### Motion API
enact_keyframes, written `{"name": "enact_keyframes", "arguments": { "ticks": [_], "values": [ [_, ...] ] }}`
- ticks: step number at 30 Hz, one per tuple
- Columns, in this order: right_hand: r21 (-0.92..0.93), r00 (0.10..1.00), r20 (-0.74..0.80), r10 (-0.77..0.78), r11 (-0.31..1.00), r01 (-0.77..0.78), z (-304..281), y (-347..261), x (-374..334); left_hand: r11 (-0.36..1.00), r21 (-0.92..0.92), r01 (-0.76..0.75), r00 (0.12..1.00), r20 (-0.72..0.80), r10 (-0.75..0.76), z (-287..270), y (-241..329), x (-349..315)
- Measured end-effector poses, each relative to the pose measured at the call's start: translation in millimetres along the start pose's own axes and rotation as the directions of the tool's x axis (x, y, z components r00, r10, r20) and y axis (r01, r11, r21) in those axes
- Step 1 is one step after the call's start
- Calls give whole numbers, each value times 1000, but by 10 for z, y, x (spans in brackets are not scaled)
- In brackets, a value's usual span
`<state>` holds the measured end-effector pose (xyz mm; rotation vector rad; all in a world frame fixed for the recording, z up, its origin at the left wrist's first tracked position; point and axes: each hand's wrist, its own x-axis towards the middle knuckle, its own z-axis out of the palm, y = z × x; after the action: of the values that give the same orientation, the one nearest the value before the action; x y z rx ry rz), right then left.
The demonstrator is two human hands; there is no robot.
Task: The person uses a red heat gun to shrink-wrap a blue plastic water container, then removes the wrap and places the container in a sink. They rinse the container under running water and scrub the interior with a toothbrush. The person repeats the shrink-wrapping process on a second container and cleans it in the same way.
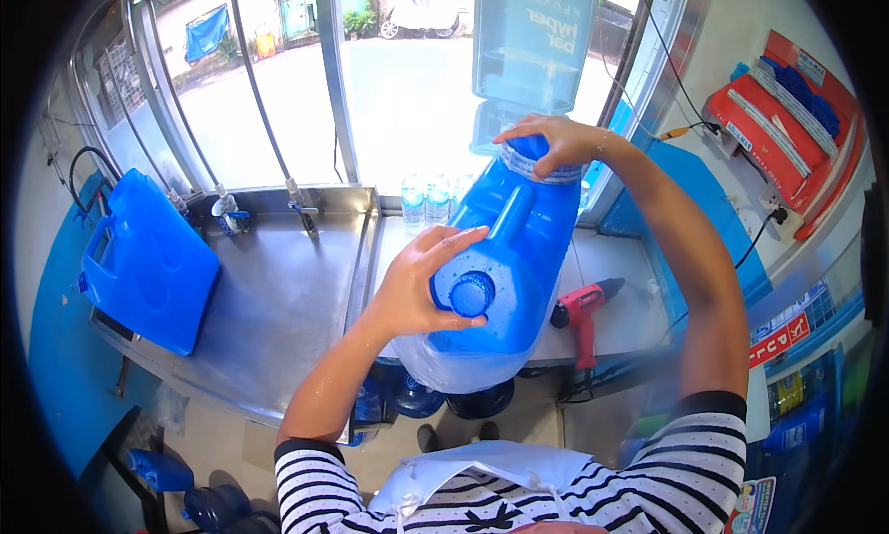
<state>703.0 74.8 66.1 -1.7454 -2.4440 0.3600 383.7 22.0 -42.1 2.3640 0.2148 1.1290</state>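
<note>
A blue plastic water jug (546, 256) with a moulded handle (512, 216) stands tilted in front of me, a clear plastic bag (463, 369) around its near lower part. My left hand (431, 288) curves around the small round neck (472, 294) on its near face, thumb and fingers on either side. At the far end, my right hand (556, 145) grips the wide blue cap (531, 148) from above. Around that cap runs a clear band (546, 175) with blue print. Whether either opening is sealed, I cannot tell.
A second blue jug (148, 261) sits on the steel sink counter (269, 284) at left, below several taps (227, 208). Small clear bottles (424, 199) stand by the window. A red power drill (583, 314) lies right of the jug. Dark blue round bottles (417, 397) are below the counter.
</note>
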Motion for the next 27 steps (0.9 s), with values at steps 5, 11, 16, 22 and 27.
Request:
{"name": "enact_keyframes", "arguments": {
  "ticks": [5,11,16,22,27],
  "values": [
    [1,979,-136,-155,988,156,129,132,-55,993,85,87,993,-87,-80,337,279,-37],
    [-161,926,-235,-297,951,265,235,226,-106,973,137,185,973,-165,-162,660,599,23],
    [-278,945,-327,19,954,-115,381,-83,-175,966,169,196,969,-185,-164,764,687,14],
    [-169,907,-358,222,940,-296,418,-265,-92,952,178,248,961,-170,-218,760,706,-24],
    [-149,983,-184,20,988,-48,241,22,-17,949,181,259,962,-141,-236,754,750,29]
  ]
}}
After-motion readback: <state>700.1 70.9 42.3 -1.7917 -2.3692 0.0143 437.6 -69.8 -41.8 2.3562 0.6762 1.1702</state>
